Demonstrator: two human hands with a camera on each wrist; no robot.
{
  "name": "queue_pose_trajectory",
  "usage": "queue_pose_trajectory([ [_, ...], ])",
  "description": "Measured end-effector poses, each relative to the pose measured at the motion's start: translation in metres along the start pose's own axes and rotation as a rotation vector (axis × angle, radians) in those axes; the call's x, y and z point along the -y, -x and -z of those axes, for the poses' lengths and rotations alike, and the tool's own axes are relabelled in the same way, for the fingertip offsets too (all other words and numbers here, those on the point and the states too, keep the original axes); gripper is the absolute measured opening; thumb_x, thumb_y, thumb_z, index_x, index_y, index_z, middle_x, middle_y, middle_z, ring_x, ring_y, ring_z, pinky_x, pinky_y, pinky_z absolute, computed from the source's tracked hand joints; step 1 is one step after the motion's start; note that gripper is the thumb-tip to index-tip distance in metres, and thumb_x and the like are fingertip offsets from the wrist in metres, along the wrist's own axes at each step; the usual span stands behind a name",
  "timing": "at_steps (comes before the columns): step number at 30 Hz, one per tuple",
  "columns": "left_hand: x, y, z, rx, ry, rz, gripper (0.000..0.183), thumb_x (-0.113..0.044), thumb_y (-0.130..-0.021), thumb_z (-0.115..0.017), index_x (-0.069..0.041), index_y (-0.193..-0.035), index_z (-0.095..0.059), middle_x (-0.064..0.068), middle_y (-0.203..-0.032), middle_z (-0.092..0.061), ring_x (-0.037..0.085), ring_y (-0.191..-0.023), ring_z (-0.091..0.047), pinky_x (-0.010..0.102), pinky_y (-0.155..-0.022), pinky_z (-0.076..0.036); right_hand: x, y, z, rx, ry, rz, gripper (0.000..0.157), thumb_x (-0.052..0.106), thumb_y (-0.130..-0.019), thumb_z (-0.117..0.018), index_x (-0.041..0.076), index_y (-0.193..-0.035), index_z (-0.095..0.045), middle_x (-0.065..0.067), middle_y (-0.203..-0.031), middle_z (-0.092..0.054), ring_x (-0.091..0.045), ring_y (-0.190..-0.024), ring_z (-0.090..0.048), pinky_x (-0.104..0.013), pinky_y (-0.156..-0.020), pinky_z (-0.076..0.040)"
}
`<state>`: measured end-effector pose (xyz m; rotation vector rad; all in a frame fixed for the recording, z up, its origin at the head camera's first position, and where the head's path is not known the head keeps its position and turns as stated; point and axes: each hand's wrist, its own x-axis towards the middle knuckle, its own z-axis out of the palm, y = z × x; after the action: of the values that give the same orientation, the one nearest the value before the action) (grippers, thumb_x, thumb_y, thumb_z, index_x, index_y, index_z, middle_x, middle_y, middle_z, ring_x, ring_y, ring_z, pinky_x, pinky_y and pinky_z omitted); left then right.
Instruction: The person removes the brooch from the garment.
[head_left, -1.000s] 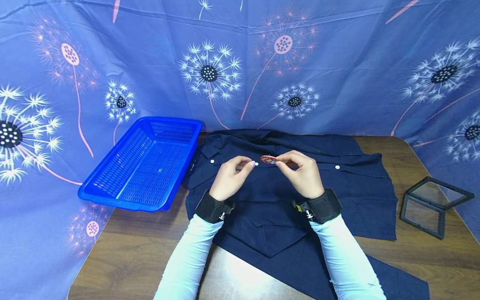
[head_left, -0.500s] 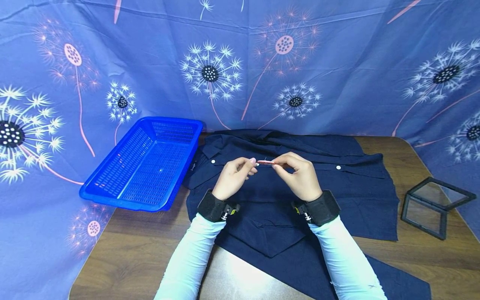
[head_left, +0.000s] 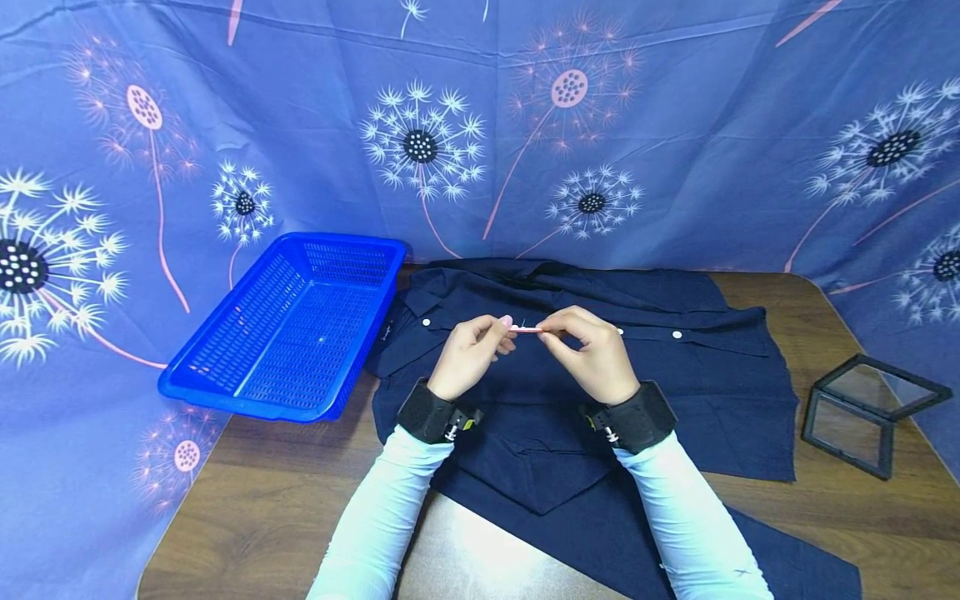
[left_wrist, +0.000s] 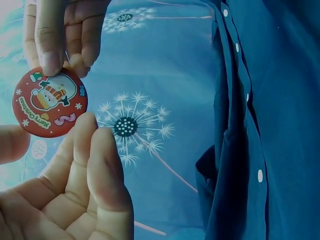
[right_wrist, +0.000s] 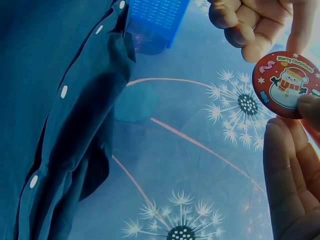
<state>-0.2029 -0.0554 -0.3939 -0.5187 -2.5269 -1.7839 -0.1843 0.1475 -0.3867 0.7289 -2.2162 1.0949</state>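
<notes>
A round red pin badge (left_wrist: 50, 102) with a snowman and "Merry Christmas" on its face is held in the air between both hands. In the head view the badge (head_left: 529, 330) shows edge-on, a thin pin standing up from its upper side. My right hand (head_left: 596, 354) pinches its right edge, the thumb lying on the printed face in the right wrist view. My left hand (head_left: 468, 354) holds the opposite edge between thumb and finger. Below both hands lies a dark blue shirt (head_left: 555, 392) with white buttons, spread over the table.
A blue plastic basket (head_left: 300, 342) stands at the left of the wooden table (head_left: 255, 500). An opened black-framed case with clear panels (head_left: 847, 433) lies at the right. A blue dandelion-print cloth (head_left: 480, 167) hangs behind the table.
My left hand has moved right and taken the badge's left edge. The badge has tilted from showing its printed face to edge-on, and my right hand has shifted slightly left.
</notes>
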Motion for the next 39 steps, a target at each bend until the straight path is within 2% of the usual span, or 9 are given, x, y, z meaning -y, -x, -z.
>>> queue_pose_trajectory([
  [7,0.0021,0.0003,0.0024,0.080,0.035,0.037,0.039,-0.032,-0.102,-0.049,-0.001,-0.093,-0.071,0.014,-0.084,-0.072,0.016,-0.073,-0.066,0.027,-0.064,-0.054,-0.0013,-0.0001,-0.0013,0.000,0.016,0.035,0.015,0.000,-0.080,-0.077,0.009,-0.093,-0.075,-0.004,-0.092,-0.071,-0.016,-0.085,-0.066,-0.025,-0.072,-0.053],
  [11,0.0024,0.0001,0.0028,0.112,0.082,0.066,0.041,-0.030,-0.102,-0.049,0.006,-0.095,-0.069,0.015,-0.083,-0.070,0.013,-0.071,-0.064,0.025,-0.064,-0.053,-0.0018,-0.0005,-0.0016,-0.003,-0.003,0.053,0.016,-0.002,-0.079,-0.077,0.008,-0.092,-0.075,-0.005,-0.092,-0.071,-0.017,-0.086,-0.066,-0.018,-0.075,-0.049],
  [15,0.0022,0.0000,0.0022,0.103,0.113,0.079,0.042,-0.028,-0.102,-0.049,0.009,-0.094,-0.066,0.012,-0.079,-0.067,0.011,-0.069,-0.061,0.023,-0.062,-0.051,-0.0027,-0.0009,-0.0022,-0.006,-0.023,0.060,0.017,-0.003,-0.079,-0.077,0.007,-0.092,-0.074,-0.005,-0.092,-0.071,-0.017,-0.086,-0.066,-0.013,-0.078,-0.047],
  [24,-0.0009,-0.0002,0.0006,0.056,0.175,0.106,0.031,-0.021,-0.100,-0.051,0.004,-0.087,-0.064,0.001,-0.070,-0.061,0.009,-0.063,-0.058,0.023,-0.058,-0.048,-0.0028,-0.0024,-0.0022,0.000,-0.049,0.078,0.018,-0.005,-0.077,-0.078,0.006,-0.091,-0.075,-0.007,-0.093,-0.071,-0.020,-0.089,-0.067,-0.013,-0.084,-0.048],
  [31,-0.0013,0.0000,0.0006,0.052,0.179,0.119,0.028,-0.019,-0.099,-0.051,0.004,-0.088,-0.064,0.001,-0.071,-0.060,0.010,-0.063,-0.057,0.022,-0.058,-0.048,-0.0017,-0.0024,-0.0008,0.018,-0.052,0.066,0.018,-0.005,-0.077,-0.078,0.006,-0.090,-0.075,-0.007,-0.093,-0.071,-0.018,-0.086,-0.066,-0.009,-0.082,-0.047],
  [39,-0.0023,0.0011,0.0015,0.047,0.206,0.123,0.025,-0.016,-0.098,-0.051,0.005,-0.089,-0.063,-0.003,-0.068,-0.058,0.009,-0.062,-0.057,0.022,-0.057,-0.047,-0.0005,-0.0017,0.0000,0.027,-0.059,0.060,0.019,-0.005,-0.077,-0.078,0.007,-0.092,-0.075,-0.007,-0.096,-0.070,-0.018,-0.087,-0.066,-0.009,-0.083,-0.047],
])
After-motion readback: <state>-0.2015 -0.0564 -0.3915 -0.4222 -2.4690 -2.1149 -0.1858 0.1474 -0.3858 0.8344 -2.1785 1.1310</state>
